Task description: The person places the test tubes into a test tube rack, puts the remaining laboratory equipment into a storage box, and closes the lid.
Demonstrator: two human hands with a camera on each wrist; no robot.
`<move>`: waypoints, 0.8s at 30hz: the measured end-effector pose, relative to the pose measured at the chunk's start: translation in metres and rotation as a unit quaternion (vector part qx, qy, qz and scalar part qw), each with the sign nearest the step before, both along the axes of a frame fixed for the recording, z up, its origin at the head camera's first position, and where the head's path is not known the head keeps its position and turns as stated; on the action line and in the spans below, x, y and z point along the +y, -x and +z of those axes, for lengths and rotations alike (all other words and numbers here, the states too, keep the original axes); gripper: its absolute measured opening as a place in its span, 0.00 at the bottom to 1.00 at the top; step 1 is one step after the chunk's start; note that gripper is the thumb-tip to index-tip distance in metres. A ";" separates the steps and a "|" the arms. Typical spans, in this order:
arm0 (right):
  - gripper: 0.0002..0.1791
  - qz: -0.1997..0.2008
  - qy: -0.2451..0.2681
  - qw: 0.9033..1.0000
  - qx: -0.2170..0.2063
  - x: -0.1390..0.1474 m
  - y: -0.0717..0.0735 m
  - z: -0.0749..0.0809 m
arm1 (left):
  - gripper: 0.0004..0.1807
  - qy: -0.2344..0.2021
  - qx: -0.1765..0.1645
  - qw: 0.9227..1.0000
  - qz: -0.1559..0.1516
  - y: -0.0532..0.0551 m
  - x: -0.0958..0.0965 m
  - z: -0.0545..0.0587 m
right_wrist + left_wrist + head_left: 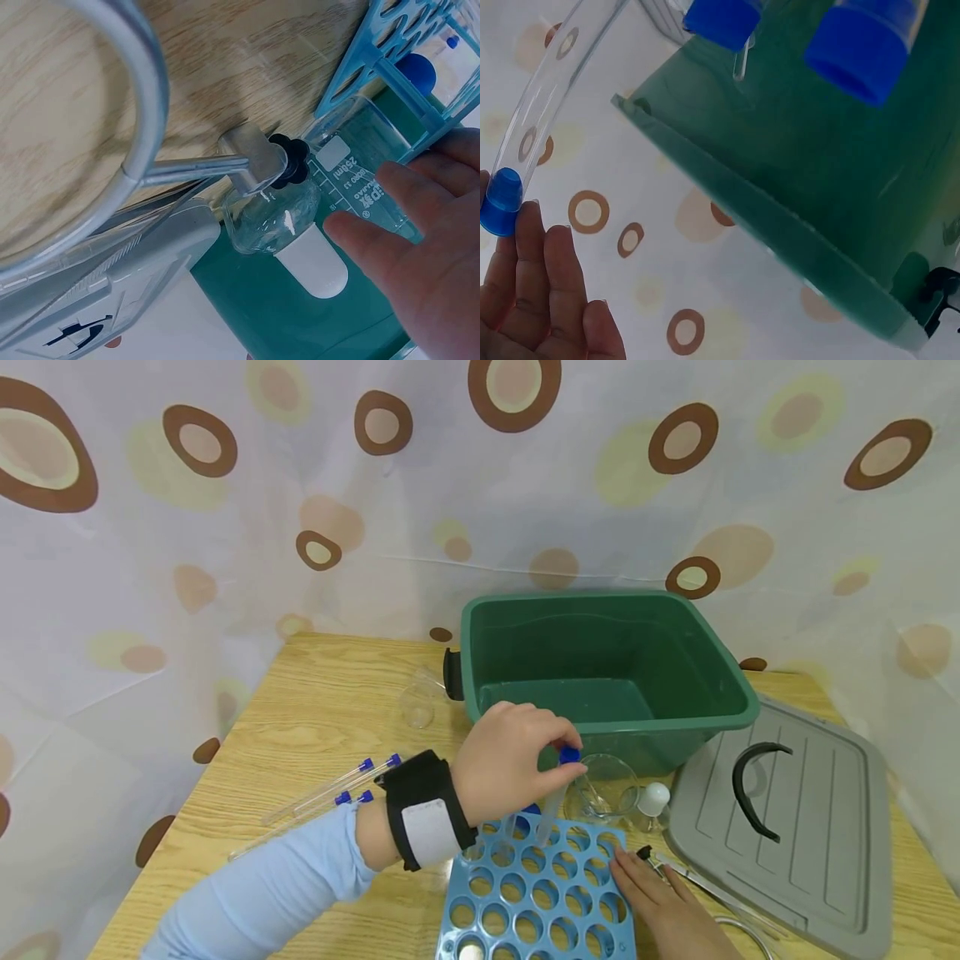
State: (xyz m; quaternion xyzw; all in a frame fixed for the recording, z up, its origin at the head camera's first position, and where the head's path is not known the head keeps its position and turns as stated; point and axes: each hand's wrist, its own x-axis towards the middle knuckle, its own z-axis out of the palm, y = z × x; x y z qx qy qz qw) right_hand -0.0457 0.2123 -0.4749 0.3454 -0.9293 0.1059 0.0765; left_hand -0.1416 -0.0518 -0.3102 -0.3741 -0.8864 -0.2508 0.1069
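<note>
In the head view my left hand (498, 764) pinches a clear test tube (551, 810) near its blue cap (570, 754). The tube points down over the back rows of a blue test tube rack (628, 935). Seen from the left wrist, thumb and fingers (531, 262) hold that blue cap (502, 202); two more blue caps (724, 21) show at the top. My right hand (663, 906) rests along the rack's right edge with fingers extended. In the right wrist view its fingers lie beside the rack (375, 56), near a glass beaker (360, 157).
A green bin (660, 743) stands behind the rack, with its grey lid (817, 827) at the right. Several thin blue-capped tubes (322, 797) lie at the left. A white-topped glass bottle (652, 799) and a metal ring clamp (150, 82) are near the right hand.
</note>
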 end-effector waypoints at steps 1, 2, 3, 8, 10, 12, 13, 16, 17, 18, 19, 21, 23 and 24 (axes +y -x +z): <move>0.62 0.001 -0.001 1.000 0.000 0.000 0.000 0.000 | 0.10 0.002 -0.002 1.000 -0.001 0.000 0.000 -0.001; 0.62 0.001 0.000 1.000 0.001 0.000 0.000 0.000 | 0.10 0.004 -0.004 1.000 -0.002 -0.001 0.000 -0.003; 0.62 0.001 0.000 1.000 0.001 0.000 0.000 0.000 | 0.09 0.008 -0.005 1.000 -0.003 -0.001 0.000 -0.004; 0.62 -0.001 0.001 1.000 -0.001 0.000 0.000 0.000 | 0.09 0.028 -0.016 0.999 -0.003 -0.002 0.000 -0.011; 0.62 -0.004 0.002 1.000 -0.006 0.001 -0.001 -0.001 | 0.09 0.034 -0.023 0.999 -0.002 -0.003 -0.001 -0.013; 0.62 -0.011 -0.003 1.000 -0.010 0.001 -0.002 -0.001 | 0.09 0.039 -0.030 0.999 0.000 -0.003 0.000 -0.016; 0.62 -0.015 -0.006 1.000 -0.012 0.001 -0.002 -0.001 | 0.09 0.043 -0.033 0.999 0.000 -0.003 0.000 -0.017; 0.62 -0.024 -0.017 0.999 -0.015 0.001 -0.003 -0.002 | 0.08 0.055 -0.036 0.998 0.001 -0.003 0.000 -0.020; 0.62 -0.025 -0.018 0.999 -0.016 0.001 -0.003 -0.002 | 0.08 0.062 -0.036 0.997 0.002 -0.003 0.000 -0.021; 0.62 -0.026 -0.019 0.999 -0.016 0.001 -0.003 -0.002 | 0.07 0.070 -0.034 0.997 0.003 -0.004 0.000 -0.022; 0.62 -0.027 -0.018 0.999 -0.015 0.001 -0.003 -0.002 | 0.07 0.078 -0.031 0.996 0.004 -0.004 0.000 -0.024; 0.62 -0.027 -0.018 0.999 -0.014 0.001 -0.003 -0.002 | 0.06 0.090 -0.028 0.996 0.005 -0.004 0.000 -0.027; 0.62 -0.025 -0.013 0.999 -0.014 0.001 -0.003 -0.002 | 0.06 0.104 -0.023 0.994 0.006 -0.004 0.000 -0.030; 0.62 -0.023 -0.014 1.000 -0.014 0.001 -0.003 -0.002 | 0.05 0.109 -0.022 0.994 0.006 -0.004 0.000 -0.032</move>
